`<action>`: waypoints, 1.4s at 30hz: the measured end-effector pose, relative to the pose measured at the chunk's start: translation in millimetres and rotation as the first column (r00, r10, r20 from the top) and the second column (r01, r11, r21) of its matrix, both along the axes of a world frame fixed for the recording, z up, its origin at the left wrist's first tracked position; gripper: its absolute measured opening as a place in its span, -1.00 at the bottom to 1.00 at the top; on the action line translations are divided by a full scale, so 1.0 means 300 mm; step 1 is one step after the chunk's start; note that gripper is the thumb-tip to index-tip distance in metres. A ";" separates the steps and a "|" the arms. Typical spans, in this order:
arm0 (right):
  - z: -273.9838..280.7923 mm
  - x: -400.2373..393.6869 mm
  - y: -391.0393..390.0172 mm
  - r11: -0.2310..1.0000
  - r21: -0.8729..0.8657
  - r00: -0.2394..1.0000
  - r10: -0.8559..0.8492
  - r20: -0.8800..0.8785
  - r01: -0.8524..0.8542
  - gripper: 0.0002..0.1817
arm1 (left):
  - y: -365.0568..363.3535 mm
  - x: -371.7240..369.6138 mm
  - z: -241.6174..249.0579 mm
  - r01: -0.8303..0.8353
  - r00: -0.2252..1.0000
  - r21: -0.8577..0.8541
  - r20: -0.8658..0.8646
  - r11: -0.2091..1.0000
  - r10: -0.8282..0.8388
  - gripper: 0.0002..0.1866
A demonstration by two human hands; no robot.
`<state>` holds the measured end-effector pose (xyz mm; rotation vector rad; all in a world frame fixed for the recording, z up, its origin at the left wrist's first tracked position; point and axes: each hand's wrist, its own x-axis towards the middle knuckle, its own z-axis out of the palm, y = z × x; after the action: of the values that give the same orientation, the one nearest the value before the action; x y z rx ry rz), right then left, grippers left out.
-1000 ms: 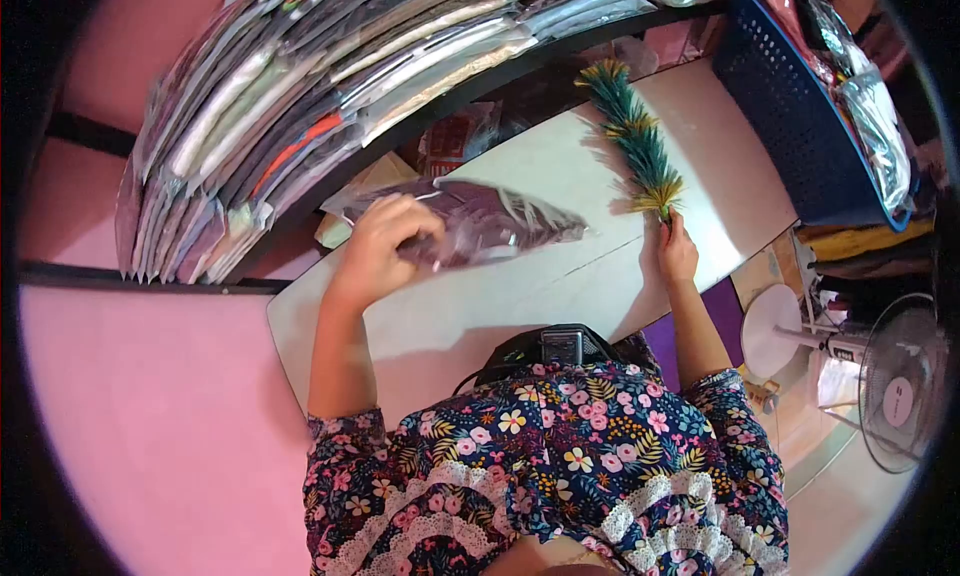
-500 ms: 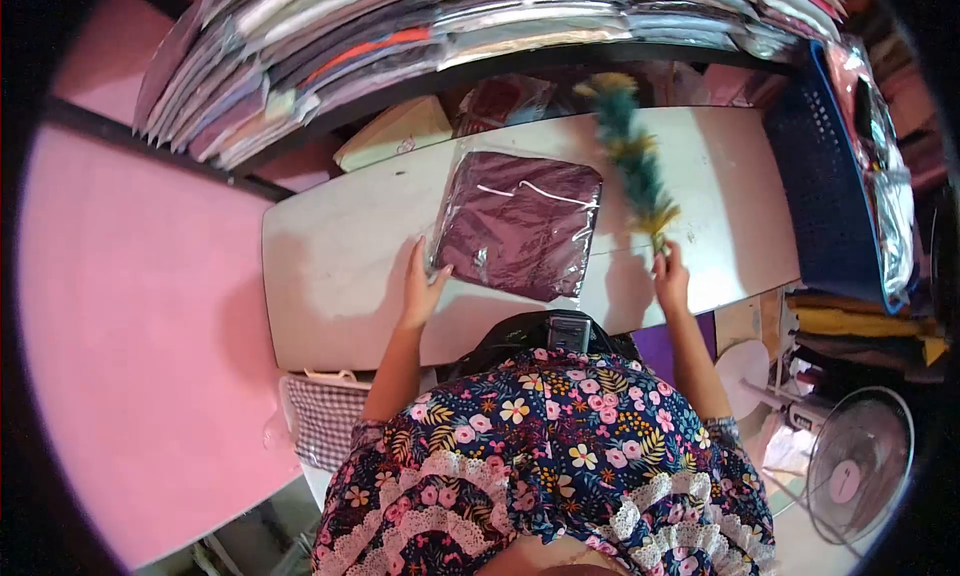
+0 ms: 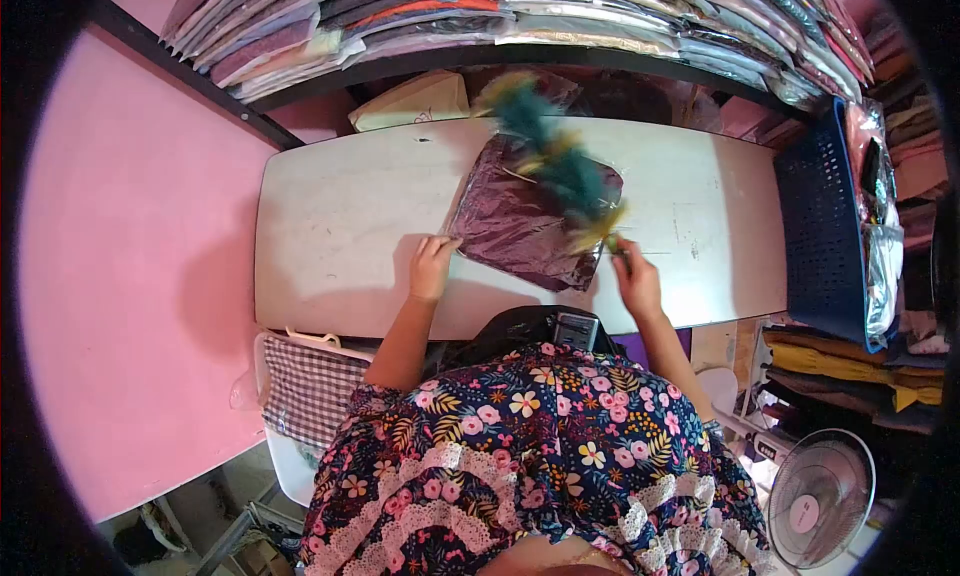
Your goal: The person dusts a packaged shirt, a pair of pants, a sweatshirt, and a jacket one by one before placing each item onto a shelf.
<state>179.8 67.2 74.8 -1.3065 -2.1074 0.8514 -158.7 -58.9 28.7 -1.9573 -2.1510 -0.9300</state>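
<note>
A folded maroon garment in a clear plastic bag lies at a slant on the white table. My left hand is closed at its near left corner, thumb and fingers pinching the bag's edge. In my right hand is the handle of a green and yellow feather duster, held near the bag's right side. The duster is blurred by motion. It slants up and to the left across the bag, covering part of its upper right.
A shelf above the table holds stacks of bagged clothes. At the right stands a blue plastic basket with bagged items, and below it are folded clothes and a fan. A checked cloth hangs over a white container at the lower left.
The feather duster has swung left from beside the bag to over it. My left hand has gone from lying open at the bag's left edge to pinching its corner.
</note>
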 end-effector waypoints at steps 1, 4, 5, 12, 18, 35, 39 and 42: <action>-0.003 -0.032 -0.014 0.994 0.053 0.995 0.101 -0.005 -0.101 -0.68 | -0.014 0.004 -0.012 -0.001 1.000 0.000 0.003 1.000 0.001 -0.71; -0.028 -0.093 -0.063 0.935 -0.120 0.910 0.352 0.221 -0.333 -0.65 | -0.069 0.009 -0.045 0.088 0.996 0.003 -0.015 0.996 -0.088 -0.75; -0.051 -0.083 -0.061 0.935 -0.117 0.909 0.354 0.220 -0.335 -0.65 | -0.096 0.003 -0.049 0.121 0.993 -0.024 0.003 0.992 -0.121 -0.76; 0.037 0.063 0.061 0.796 -0.246 0.822 0.570 -0.005 -0.553 -0.64 | -0.045 0.036 0.050 -0.109 0.992 0.033 0.065 0.993 0.107 -0.46; 0.019 -0.057 0.026 0.979 -0.122 0.982 0.153 -0.110 -0.166 -0.65 | 0.010 0.083 -0.045 0.096 0.990 -0.361 -0.066 0.928 -0.128 -0.29; 0.029 0.014 -0.051 0.915 -0.103 0.828 0.396 0.397 -0.389 -0.63 | -0.015 0.059 -0.066 0.051 0.998 -0.413 -0.013 0.909 -0.062 -0.48; -0.079 0.102 -0.035 0.999 0.026 0.976 -0.050 0.212 0.045 -0.66 | -0.007 0.077 -0.019 0.094 0.995 -0.262 0.005 0.960 -0.097 -0.50; -0.043 0.149 0.013 0.944 0.056 0.911 -0.327 0.249 0.324 -0.72 | -0.008 0.070 -0.032 0.095 0.994 -0.238 -0.032 0.967 -0.106 -0.51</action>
<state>224.6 71.0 62.0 -1.7790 -1.9898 0.5481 -137.7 -61.4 19.2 -2.1890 -2.2468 -0.6611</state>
